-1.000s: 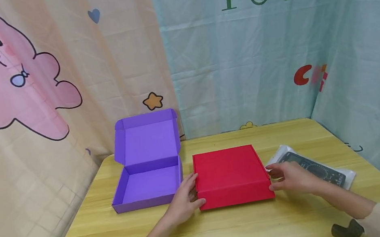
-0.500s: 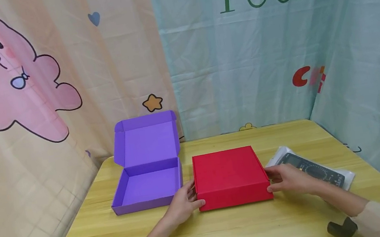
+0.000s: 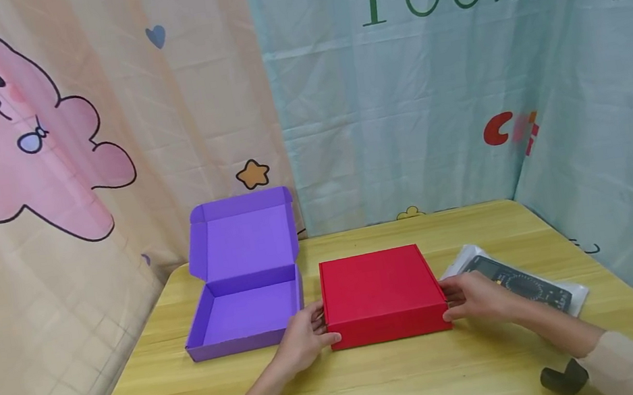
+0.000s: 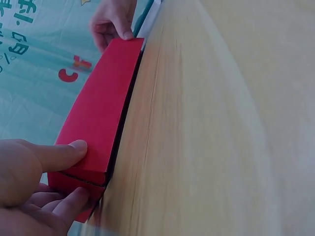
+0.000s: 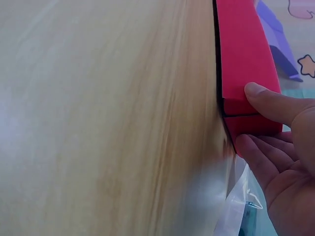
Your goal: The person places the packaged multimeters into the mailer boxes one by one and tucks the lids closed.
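Note:
A closed red box (image 3: 382, 287) stands on the wooden table, its front face towards me. My left hand (image 3: 303, 339) grips its left front corner, thumb (image 4: 74, 155) on the front face and fingers against the left side. At the opposite corner my right hand (image 3: 479, 297) does the same, with its thumb (image 5: 261, 96) on the front and fingers on the right side. A dark line runs beneath the front edge of the box in both wrist views. To the left is a purple box (image 3: 256, 309) with its lid up and a bare inside.
Behind my right hand lies a dark multimeter-like device (image 3: 526, 282) in a clear plastic bag (image 3: 580, 298), partly covered by that hand and forearm. The wooden table (image 3: 381, 386) reaches back to patterned curtains (image 3: 353, 117) behind and at both sides.
The right fingers have settled against the red box's side. The red box has shifted slightly towards the back relative to the purple box. The head view has tilted up a little.

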The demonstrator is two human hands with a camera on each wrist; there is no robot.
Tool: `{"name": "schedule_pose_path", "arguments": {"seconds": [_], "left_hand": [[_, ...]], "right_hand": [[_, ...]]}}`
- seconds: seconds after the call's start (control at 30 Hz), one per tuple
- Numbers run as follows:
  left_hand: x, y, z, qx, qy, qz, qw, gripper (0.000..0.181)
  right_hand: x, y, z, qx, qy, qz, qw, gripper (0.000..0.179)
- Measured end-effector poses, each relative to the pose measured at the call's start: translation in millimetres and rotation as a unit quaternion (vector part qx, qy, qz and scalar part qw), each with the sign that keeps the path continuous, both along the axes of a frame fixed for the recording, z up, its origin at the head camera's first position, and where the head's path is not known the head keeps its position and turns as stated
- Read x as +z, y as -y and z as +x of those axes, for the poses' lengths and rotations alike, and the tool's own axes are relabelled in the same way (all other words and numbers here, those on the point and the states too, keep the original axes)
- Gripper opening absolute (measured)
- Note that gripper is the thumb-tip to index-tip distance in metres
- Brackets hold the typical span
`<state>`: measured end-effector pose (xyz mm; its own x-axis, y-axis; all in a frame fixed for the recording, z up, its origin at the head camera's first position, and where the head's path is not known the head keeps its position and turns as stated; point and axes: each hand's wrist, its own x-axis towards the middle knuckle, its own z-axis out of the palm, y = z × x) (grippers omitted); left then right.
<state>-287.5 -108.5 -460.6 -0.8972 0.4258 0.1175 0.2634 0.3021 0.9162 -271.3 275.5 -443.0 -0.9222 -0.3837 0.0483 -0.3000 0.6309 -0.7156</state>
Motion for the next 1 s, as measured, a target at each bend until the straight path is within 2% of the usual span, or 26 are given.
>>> {"name": "schedule_pose_path", "arguments": {"seconds": [0.17, 0.37, 0.5, 0.57, 0.83, 1.0], "left_hand": [[-2.4, -2.0, -1.1, 0.008, -0.013, 0.01, 0.9998, 0.072], [-5.3, -7.6, 0.2, 0.018, -0.052, 0.002, 0.9985, 0.065], [-5.5, -10.6, 3.1, 0.03, -0.079, -0.012, 0.9963, 0.061], [-5.2, -10.9, 4.2, 0.034, -0.09, -0.019, 0.9952, 0.061], [-4.3, -9.9, 4.2, 0.02, -0.087, -0.024, 0.9957, 0.06], [-2.3, -14.5, 3.2, 0.036, -0.103, -0.051, 0.9927, 0.057]], "right_hand": [[-1.4, 0, -0.7, 0.009, -0.012, 0.001, 0.9999, 0.062], [-4.5, -3, -2.0, 0.046, -0.079, 0.024, 0.9955, 0.051], [-5.9, -3, -2.3, 0.054, -0.103, 0.029, 0.9928, 0.048], [-6.5, -3, -2.0, 0.053, -0.107, 0.028, 0.9925, 0.047], [-9.1, -3, -1.0, 0.047, -0.111, 0.023, 0.9925, 0.043], [-8.0, -3, -4.8, 0.026, -0.094, 0.023, 0.995, 0.045]]}}
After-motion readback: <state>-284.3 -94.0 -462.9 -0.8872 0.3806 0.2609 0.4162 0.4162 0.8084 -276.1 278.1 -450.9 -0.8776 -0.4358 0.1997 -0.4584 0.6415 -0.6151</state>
